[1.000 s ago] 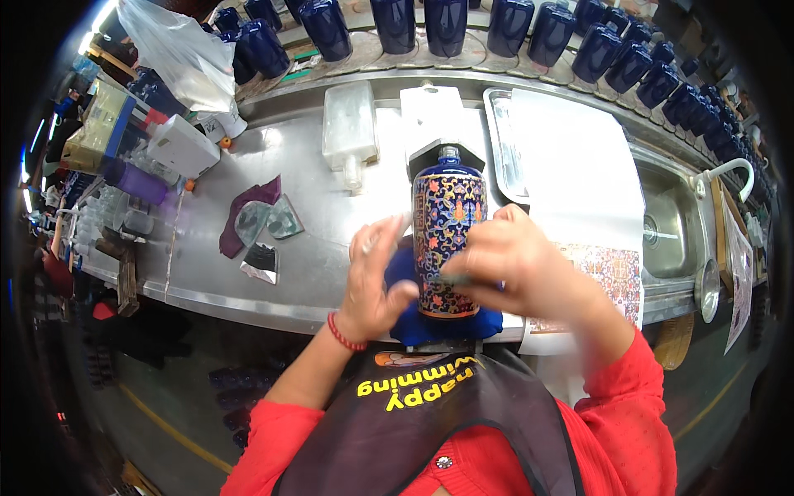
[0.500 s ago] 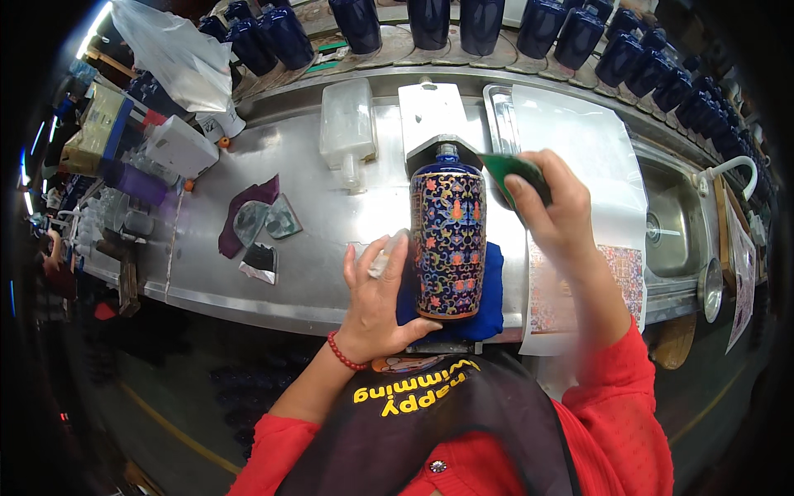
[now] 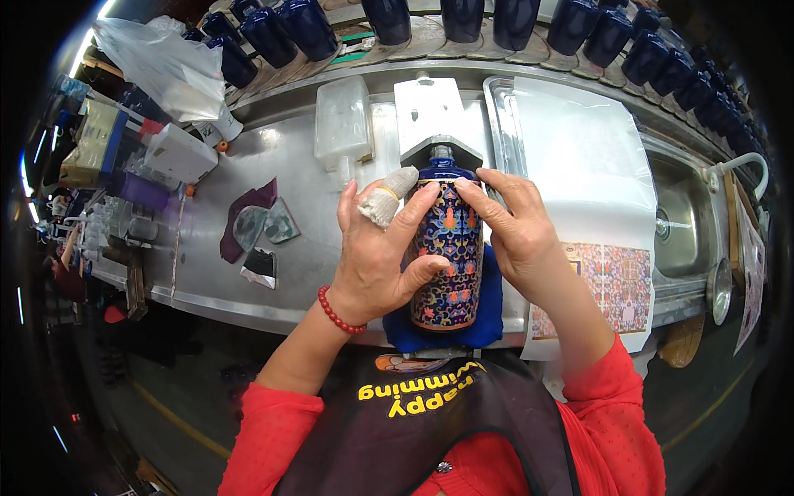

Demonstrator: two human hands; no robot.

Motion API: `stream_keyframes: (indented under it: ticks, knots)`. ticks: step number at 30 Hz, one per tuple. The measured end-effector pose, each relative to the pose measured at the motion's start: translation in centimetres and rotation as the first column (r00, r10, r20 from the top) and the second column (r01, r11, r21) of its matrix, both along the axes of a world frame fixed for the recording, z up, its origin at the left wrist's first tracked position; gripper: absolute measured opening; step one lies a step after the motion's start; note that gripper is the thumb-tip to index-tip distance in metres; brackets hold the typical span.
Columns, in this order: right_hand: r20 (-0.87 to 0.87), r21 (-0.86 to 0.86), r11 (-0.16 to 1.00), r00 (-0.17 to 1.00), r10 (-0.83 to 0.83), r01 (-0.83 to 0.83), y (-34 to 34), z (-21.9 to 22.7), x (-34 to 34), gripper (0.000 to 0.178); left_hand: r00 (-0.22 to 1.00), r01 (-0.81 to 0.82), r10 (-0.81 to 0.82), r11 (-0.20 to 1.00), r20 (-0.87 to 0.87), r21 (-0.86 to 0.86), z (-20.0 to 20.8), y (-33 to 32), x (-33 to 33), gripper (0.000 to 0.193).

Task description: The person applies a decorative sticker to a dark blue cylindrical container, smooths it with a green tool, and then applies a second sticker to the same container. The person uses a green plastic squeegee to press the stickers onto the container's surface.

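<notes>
A dark-blue glass bottle [image 3: 449, 285] lies neck away from me on a folded blue cloth [image 3: 490, 310], wrapped in a colourful floral decal. Its neck rests in a notched metal support [image 3: 463, 150]. My left hand [image 3: 372, 252] is against the bottle's left side, index fingertip at the decal's upper edge and thumb on the pattern. One left finger wears a whitish cover [image 3: 387, 198] with a yellow band. From the right, my right hand [image 3: 521, 231] presses fingertips on the bottle's shoulder and the decal's upper edge. The green flat scraper is out of sight.
A clear plastic container [image 3: 341, 120] lies beyond my left hand. Dark and greenish flat pieces [image 3: 263, 221] are on the steel bench at left. Patterned decal sheets [image 3: 608, 289] lie at right beside a sink [image 3: 691, 223]. Blue bottles [image 3: 306, 26] line the conveyor behind.
My right hand has come down onto the bottle's upper end, and the green scraper no longer shows. My left hand has moved up along the bottle, its thumb now on the decal.
</notes>
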State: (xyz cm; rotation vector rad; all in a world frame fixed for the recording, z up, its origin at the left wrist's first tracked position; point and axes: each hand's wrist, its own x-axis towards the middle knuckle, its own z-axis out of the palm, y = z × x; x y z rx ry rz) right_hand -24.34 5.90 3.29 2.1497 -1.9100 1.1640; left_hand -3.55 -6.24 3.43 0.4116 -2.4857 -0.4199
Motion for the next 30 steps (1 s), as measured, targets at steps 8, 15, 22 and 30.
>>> stream_keyframes:
  ticks: [8,15,22,30]
  knots:
    - [0.051,0.003,1.0,0.998,-0.022,0.022,0.1,0.2,0.1,0.062,0.998,0.005,0.0,0.996,0.058,-0.087,0.9,-0.5,-0.6,0.07]
    - [0.031,0.006,1.0,0.999,-0.027,0.026,0.1,0.6,0.5,0.062,0.996,0.012,0.0,0.992,0.089,-0.127,1.8,-0.2,-1.1,0.067]
    - [0.041,0.01,1.0,0.999,-0.016,0.016,0.2,0.6,0.4,0.062,0.997,0.015,-0.006,0.994,0.077,-0.113,1.8,-0.1,-1.3,0.068]
    - [0.026,0.011,1.0,0.999,-0.018,0.018,0.1,0.6,0.6,0.062,0.997,0.02,-0.011,0.993,0.076,-0.115,1.6,-0.2,-1.3,0.068]
